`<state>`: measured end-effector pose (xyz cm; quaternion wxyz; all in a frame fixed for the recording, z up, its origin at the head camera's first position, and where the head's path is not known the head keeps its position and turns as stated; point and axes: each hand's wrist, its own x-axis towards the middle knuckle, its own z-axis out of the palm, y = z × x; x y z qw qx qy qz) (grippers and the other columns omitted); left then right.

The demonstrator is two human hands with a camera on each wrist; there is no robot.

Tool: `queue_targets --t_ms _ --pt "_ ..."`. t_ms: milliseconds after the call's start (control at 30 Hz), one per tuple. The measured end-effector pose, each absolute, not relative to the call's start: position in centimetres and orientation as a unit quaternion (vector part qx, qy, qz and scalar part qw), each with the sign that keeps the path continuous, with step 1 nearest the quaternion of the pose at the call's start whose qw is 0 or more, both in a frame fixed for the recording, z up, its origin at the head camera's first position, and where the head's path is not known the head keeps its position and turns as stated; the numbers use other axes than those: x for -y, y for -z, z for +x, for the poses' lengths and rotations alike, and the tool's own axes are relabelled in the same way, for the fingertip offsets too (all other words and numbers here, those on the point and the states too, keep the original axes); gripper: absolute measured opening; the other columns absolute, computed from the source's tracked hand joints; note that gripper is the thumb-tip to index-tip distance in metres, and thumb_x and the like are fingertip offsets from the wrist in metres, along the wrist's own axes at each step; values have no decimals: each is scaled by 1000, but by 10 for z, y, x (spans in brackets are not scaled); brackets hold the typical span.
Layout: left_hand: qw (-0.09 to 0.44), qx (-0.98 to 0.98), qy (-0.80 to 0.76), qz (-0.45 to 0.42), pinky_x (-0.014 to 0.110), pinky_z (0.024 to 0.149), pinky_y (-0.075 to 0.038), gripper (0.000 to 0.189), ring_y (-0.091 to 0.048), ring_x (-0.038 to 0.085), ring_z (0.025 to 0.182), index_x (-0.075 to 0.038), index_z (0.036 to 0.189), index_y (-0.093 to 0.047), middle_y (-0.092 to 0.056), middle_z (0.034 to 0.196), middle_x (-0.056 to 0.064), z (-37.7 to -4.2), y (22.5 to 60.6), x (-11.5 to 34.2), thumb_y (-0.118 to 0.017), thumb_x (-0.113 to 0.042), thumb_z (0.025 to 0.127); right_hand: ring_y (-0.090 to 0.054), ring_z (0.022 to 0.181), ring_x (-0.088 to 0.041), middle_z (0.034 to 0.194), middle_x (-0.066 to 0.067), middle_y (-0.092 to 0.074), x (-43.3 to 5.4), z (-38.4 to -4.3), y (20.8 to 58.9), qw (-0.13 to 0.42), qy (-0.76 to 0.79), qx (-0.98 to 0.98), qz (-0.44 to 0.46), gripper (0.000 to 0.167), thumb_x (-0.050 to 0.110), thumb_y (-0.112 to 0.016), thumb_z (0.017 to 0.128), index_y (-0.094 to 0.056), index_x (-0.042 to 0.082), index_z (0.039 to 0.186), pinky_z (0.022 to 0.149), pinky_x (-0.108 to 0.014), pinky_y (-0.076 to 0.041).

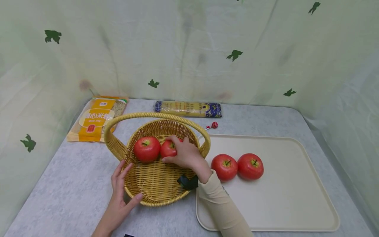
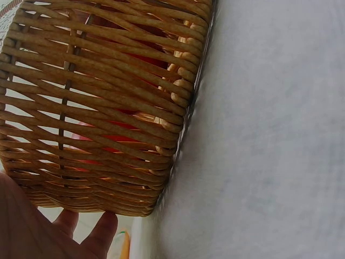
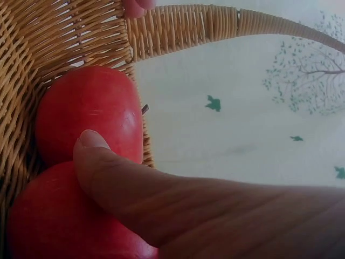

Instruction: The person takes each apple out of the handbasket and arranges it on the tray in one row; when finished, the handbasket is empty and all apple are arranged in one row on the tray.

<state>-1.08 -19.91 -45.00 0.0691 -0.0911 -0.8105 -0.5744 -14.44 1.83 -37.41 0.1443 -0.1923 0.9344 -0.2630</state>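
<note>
A wicker basket (image 1: 157, 186) with an arched handle stands on the table. Inside it, side by side, are two red apples: one at the left (image 1: 146, 149), and a second apple (image 1: 167, 150) partly covered by my right hand (image 1: 188, 156). That hand reaches over the basket's right rim and grips the second apple, its thumb lying across the fruit (image 3: 59, 216) in the right wrist view. My left hand (image 1: 119, 197) is at the basket's near left side, with fingers spread and extended. In the left wrist view its fingers (image 2: 102, 234) are right at the woven outer wall.
Two more red apples (image 1: 224, 168) rest on a cream tray (image 1: 290, 197) at the right. Behind the basket lie a pasta packet (image 1: 188, 109) and a red lollipop (image 1: 214, 125). An orange-and-clear food bag (image 1: 96, 120) lies at the back left.
</note>
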Motion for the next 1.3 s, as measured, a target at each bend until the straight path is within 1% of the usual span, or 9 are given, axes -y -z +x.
queue_targets --t_ms 200,467,667,967,1300 --pt "69 812 573 -89 72 96 -1 87 7 21 139 -16 151 -18 8 154 -4 -11 450 199 -66 0 81 -57 95 -32 118 -23 -47 -18 -145 375 141 274 -933 -188 66 50 -74 76 -48 27 132 75 -44 -48" --pt "74 812 572 -91 72 96 -1 87 7 21 139 -15 151 -19 8 154 -4 -12 451 198 -66 1 81 -55 97 -31 120 -21 -47 -19 -147 375 137 276 -933 -185 67 52 -75 74 -52 30 133 77 -43 -47" --pt "72 810 575 -91 73 95 0 86 8 21 138 -15 151 -18 8 154 -3 -11 451 198 -66 1 81 -55 95 -29 117 -19 -47 -19 -147 376 133 273 -935 -181 68 56 -75 72 -52 32 131 74 -41 -47" --pt "66 811 576 -80 74 94 1 86 9 21 138 -17 151 -18 9 153 -5 -11 450 198 -67 0 82 -56 94 -29 120 -18 -43 -19 -143 373 108 316 -927 -170 66 55 -76 72 -53 31 128 72 -40 -49" --pt "68 812 574 -84 74 94 0 87 8 21 138 -16 151 -18 8 153 -5 -11 450 198 -67 0 81 -54 89 -21 107 -7 -42 -23 -131 362 102 366 -910 -166 68 61 -73 70 -50 35 128 68 -36 -50"
